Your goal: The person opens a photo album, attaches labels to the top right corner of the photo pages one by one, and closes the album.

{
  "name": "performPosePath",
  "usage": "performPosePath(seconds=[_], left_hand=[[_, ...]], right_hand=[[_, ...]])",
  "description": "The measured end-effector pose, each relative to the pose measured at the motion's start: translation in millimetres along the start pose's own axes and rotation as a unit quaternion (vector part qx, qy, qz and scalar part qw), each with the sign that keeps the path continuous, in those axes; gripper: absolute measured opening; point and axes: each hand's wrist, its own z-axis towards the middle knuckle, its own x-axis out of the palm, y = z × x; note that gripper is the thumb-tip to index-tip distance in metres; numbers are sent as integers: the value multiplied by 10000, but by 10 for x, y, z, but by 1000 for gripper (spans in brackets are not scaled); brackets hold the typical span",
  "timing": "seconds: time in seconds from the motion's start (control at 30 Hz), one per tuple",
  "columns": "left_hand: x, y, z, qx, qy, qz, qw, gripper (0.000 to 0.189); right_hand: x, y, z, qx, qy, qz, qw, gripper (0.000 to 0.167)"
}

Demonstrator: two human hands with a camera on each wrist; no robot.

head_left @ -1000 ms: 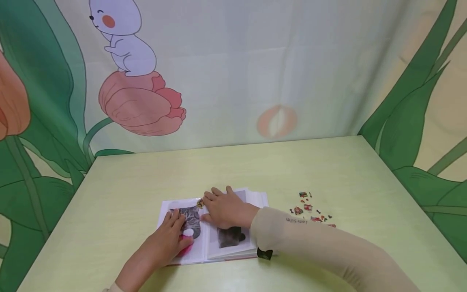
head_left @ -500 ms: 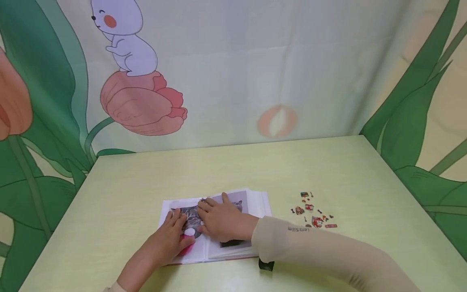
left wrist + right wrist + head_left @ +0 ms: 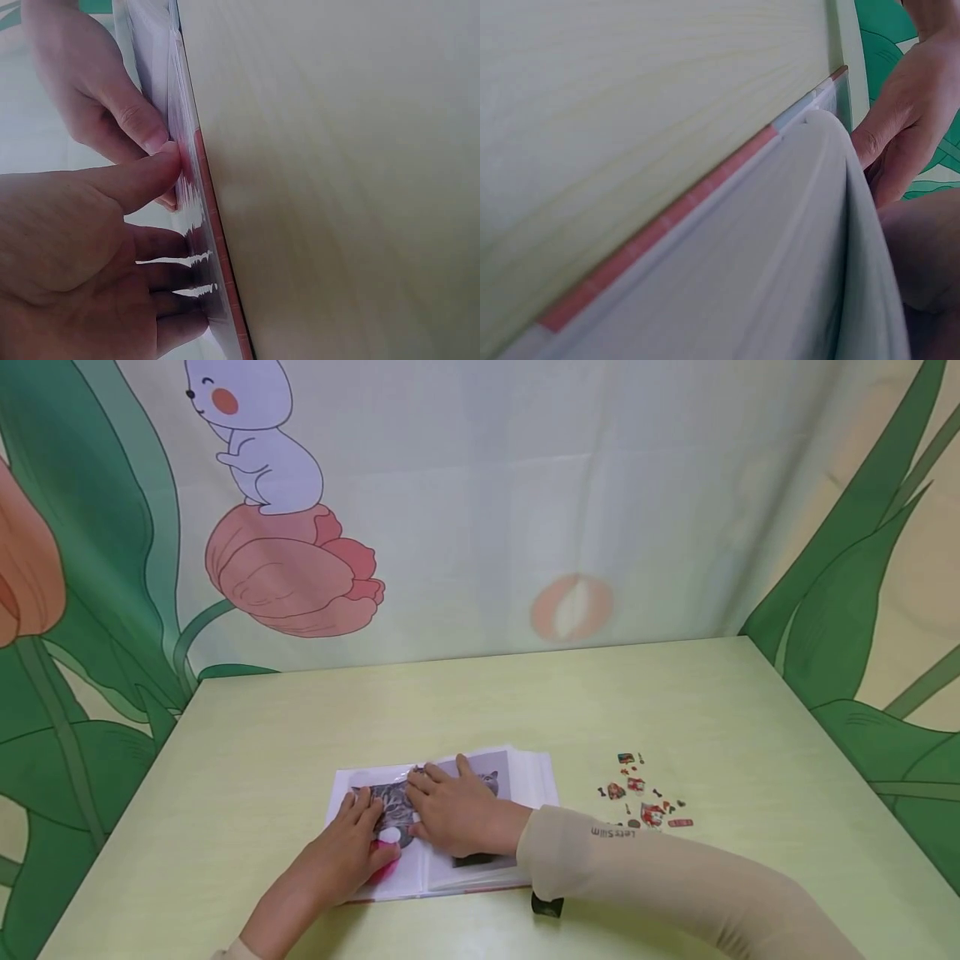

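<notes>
An album (image 3: 536,781) with plastic-sleeved pages lies open on the table, a cat picture on each page. My left hand (image 3: 341,856) rests on the left page, fingers spread over the grey tabby cat picture (image 3: 393,800) and thumb by its pink patch. Across the album's centre fold lies my right hand (image 3: 459,817), palm down, fingertips on the inner edge of the left page. It covers most of the right-hand cat picture (image 3: 491,768). In the left wrist view, the left thumb (image 3: 154,176) and the right thumb (image 3: 139,124) nearly meet over the page.
Several small loose stickers (image 3: 651,814) are scattered on the table (image 3: 300,727) to the right of the album. Some lie close to the right sleeve (image 3: 637,852). A dark piece (image 3: 547,906) shows beneath the right wrist. Behind the table hangs a printed curtain (image 3: 465,527).
My right hand has slid slightly left and down, with its fingers now over the small yellowish piece seen at the fold earlier. The left hand stays in place.
</notes>
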Motion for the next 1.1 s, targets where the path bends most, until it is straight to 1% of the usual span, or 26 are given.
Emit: performPosePath(seconds=[0.23, 0.43, 0.7, 0.83, 0.93, 1.1], left_hand=[[-3, -1, 1, -22, 37, -11, 10000, 73], [12, 8, 7, -33, 47, 15, 10000, 74], [31, 20, 7, 32, -18, -24, 10000, 73], [38, 19, -1, 65, -61, -13, 10000, 73], [35, 12, -4, 20, -46, 23, 10000, 73], [31, -2, 9, -99, 67, 54, 9999, 76]], right_hand=[[-9, -11, 6, 59, 1, 198, 9998, 62], [22, -68, 28, 284, 67, 333, 9990, 70], [44, -193, 55, 415, -79, 166, 9990, 71], [30, -219, 63, 405, -85, 227, 9989, 71], [16, -222, 79, 397, -78, 307, 9987, 70], [11, -235, 109, 476, -116, 386, 9981, 67]])
